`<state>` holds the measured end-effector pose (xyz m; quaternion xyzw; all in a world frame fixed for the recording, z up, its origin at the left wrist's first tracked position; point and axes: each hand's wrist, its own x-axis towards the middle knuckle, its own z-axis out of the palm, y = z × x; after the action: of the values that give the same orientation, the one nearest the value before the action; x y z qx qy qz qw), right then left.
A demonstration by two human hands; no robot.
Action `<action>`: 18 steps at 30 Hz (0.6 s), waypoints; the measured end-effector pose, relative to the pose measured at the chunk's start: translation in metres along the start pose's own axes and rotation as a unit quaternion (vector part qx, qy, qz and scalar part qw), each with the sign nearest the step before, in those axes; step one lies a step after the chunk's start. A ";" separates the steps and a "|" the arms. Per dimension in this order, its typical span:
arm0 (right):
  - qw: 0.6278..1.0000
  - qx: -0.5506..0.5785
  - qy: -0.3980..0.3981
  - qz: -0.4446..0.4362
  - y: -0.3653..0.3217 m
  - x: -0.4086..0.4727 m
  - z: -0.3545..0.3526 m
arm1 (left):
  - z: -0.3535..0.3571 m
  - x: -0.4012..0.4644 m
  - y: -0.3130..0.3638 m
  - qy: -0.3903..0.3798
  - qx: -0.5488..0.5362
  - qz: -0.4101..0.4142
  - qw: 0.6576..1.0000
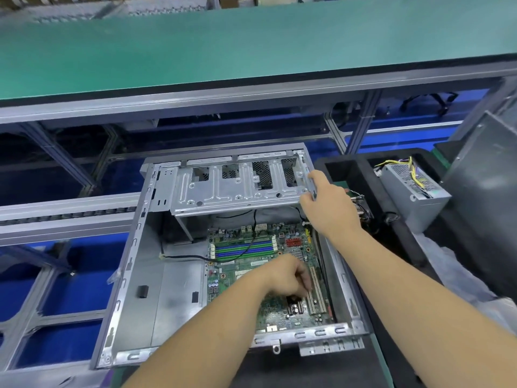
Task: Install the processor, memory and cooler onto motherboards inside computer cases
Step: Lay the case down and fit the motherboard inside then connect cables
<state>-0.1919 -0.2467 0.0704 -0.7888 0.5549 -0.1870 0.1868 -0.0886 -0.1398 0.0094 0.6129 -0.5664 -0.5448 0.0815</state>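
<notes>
The right hand (331,208) gripped the grey metal drive cage (237,186); the left hand (285,278), fingers curled, hid the green motherboard's (246,275) centre, contents indiscernible.

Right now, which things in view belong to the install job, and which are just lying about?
Job in hand:
- computer case
- motherboard, left hand down on it
- memory slots, nothing in them
- drive cage, right hand gripping its edge

Lying about:
- power supply in the black foam tray
- green belt
</notes>
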 end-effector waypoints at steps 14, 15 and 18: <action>1.000 -0.009 -0.004 -0.006 0.000 0.002 0.001 | 0.018 0.010 0.024 -0.108 -0.153 -0.026 0.982; 1.000 -0.006 -0.004 -0.006 -0.001 0.002 0.000 | 0.013 0.010 0.023 -0.089 -0.203 -0.023 0.975; 1.000 -0.001 -0.005 -0.007 -0.001 0.002 0.000 | 0.002 0.011 0.024 -0.055 -0.281 0.006 0.958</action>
<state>-0.1910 -0.2480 0.0711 -0.7938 0.5487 -0.1834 0.1876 -0.1068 -0.1562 0.0192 0.5313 -0.3977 -0.7141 0.2227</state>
